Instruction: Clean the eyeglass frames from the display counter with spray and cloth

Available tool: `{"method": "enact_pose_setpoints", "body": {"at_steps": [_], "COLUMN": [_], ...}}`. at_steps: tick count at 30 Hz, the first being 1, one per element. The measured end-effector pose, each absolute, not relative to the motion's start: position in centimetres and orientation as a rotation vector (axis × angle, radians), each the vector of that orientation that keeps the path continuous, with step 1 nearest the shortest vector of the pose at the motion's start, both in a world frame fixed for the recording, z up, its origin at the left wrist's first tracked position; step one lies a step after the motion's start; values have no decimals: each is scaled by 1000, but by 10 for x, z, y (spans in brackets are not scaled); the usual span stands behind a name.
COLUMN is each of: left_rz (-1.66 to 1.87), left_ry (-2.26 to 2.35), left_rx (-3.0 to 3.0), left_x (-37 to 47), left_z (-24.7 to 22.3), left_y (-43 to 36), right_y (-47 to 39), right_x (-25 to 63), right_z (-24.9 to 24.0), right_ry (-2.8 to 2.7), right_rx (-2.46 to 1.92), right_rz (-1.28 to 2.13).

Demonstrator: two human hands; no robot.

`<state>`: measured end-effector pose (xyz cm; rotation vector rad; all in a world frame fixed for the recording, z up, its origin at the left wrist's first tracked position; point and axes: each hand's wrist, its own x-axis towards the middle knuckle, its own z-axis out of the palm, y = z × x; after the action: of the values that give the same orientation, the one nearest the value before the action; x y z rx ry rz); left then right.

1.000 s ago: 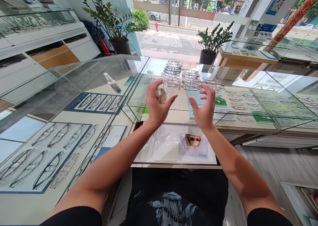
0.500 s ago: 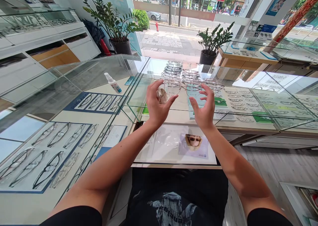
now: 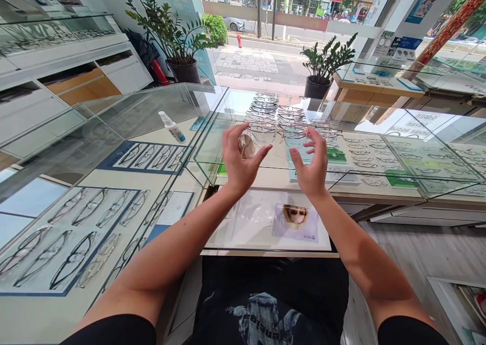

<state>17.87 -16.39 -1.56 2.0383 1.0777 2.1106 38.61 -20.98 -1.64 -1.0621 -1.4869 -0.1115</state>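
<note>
**Both hands holding up thin-rimmed eyeglasses point(image 3: 280, 128) before a glass display case point(image 3: 273, 178)**

The left hand point(image 3: 240, 160) is gripping one outer side of the eyeglasses and the right hand point(image 3: 312, 163) the other, so the frame is hanging nearly level between them. Both thumbs are standing spread away from the index fingers; exactly where the fingertips are pinching the temples, I cannot tell. A crumpled pale cloth point(image 3: 247, 146) is sitting in the curl of the left hand.

Good handling here is probably calling for light, even pressure on both sides, since pulling harder on one could be twisting the slim frame. Thumb pads are best staying off the lenses, and the cloth best staying tucked away from the near rim.

Taking the eyeglasses as the clock's centre, rows of spectacle frames point(image 3: 266, 104) are lying at 12 o'clock, and a potted plant point(image 3: 318, 86) is standing farther off at 1. A white spray bottle point(image 3: 172, 127) is leaning in view at 9. The case's front glass edge point(image 3: 281, 168) is crossing at 6, the one likeliest to be catching a knuckle. Nearer at 6, a white tray point(image 3: 235, 239) is bearing a leaflet point(image 3: 296, 221); the space above it, towards the torso point(image 3: 269, 284), is seemingly giving the easiest room for moving.
</note>
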Motion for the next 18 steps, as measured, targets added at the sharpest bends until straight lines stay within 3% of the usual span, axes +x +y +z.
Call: {"method": "enact_pose_setpoints", "body": {"at_steps": [18], "left_rz": [2071], "left_ry": [1100], "left_rx": [2040], "left_x": [181], "left_z": [-14], "left_y": [-169], "right_y": [-214], "right_x": [385], "right_z": [-13], "right_ry": [-1476], "right_rx": [-1122], "right_rz": [-65]}}
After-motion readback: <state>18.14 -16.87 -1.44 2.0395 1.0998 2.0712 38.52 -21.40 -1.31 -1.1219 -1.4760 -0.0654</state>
